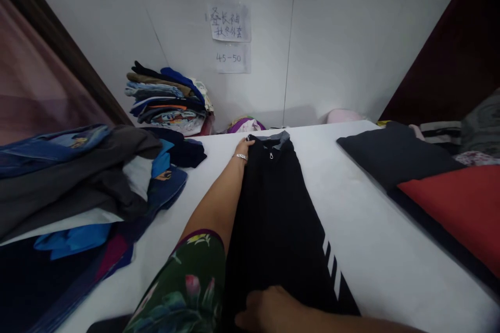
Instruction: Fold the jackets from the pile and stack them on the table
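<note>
A black zip jacket [273, 218] lies in a long narrow shape on the white table, its grey-lined collar [282, 141] at the far end. A metal zipper pull shows just below the collar, and white stripes run along the right edge. My left hand [242, 146], with a silver bracelet at the wrist, pinches the jacket's far left corner beside the collar. Low in the view, my right hand [275, 309] rests over the near part of the jacket with its fingers curled in. What is between those fingers is hidden, and the jacket's near end runs out of view.
Loose clothes [74, 182] are heaped along the table's left side. Behind them rises a stack of folded clothes [167, 99]. At the right lie a folded dark garment [394, 153] and a red one [461, 208]. Handwritten papers [230, 36] hang on the wall behind the table [390, 250].
</note>
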A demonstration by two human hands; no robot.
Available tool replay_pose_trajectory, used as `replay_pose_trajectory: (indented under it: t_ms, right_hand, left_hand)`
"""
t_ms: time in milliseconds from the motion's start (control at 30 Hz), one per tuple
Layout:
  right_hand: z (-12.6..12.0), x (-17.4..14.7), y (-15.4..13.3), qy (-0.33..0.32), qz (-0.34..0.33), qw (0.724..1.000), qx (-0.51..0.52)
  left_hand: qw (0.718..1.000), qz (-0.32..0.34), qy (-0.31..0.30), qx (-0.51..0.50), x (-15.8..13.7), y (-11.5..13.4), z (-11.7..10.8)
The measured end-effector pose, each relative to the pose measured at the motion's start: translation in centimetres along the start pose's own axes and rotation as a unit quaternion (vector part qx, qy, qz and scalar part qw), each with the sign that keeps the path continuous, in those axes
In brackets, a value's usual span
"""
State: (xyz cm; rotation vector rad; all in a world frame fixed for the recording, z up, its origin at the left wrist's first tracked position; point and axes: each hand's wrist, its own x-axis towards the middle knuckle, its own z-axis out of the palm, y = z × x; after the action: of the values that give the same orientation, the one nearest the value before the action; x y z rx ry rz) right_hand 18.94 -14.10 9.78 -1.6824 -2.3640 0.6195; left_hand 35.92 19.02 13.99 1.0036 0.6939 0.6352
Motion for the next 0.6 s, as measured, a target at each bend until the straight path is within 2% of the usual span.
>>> replay_pose_trajectory:
  t_ms: [167, 267, 333, 400, 500, 533, 600]
  right_hand:
    - [0.0, 0.4, -1.0, -0.015, 0.021, 0.999, -0.024]
    - [-1.2, -0.2, -1.5, -0.026, 0.028, 0.999, -0.005]
    - [-2.8, -1.2, -1.0, 0.025, 0.018, 0.999, 0.041]
    - [-4.8, -2.5, 0.4, 0.139, 0.028, 0.987, 0.080]
    - [-6.9, -4.7, 4.1, 0.295, 0.128, 0.946, 0.041]
    - [-7.2, -5.2, 5.5, 0.309, 0.169, 0.936, 0.007]
    - [-7.1, -5.9, 7.9, 0.295, 0.216, 0.930, -0.046]
  left_hand:
    - [0.995, -0.007, 0.069, 0.069, 0.6, -0.8, -1.7]
    - [0.992, -0.027, 0.064, 0.106, 0.2, -1.8, -2.7]
    - [0.990, -0.039, 0.048, 0.127, 0.0, -2.0, -3.0]
    - [0.987, -0.046, 0.043, 0.148, 0.0, -1.8, -3.1]
    - [0.982, -0.040, 0.060, 0.176, 0.0, -1.4, -3.2]
    - [0.980, -0.035, 0.068, 0.184, 0.0, -1.4, -3.3]
    - [0.976, -0.017, 0.087, 0.198, -0.1, -1.3, -3.3]
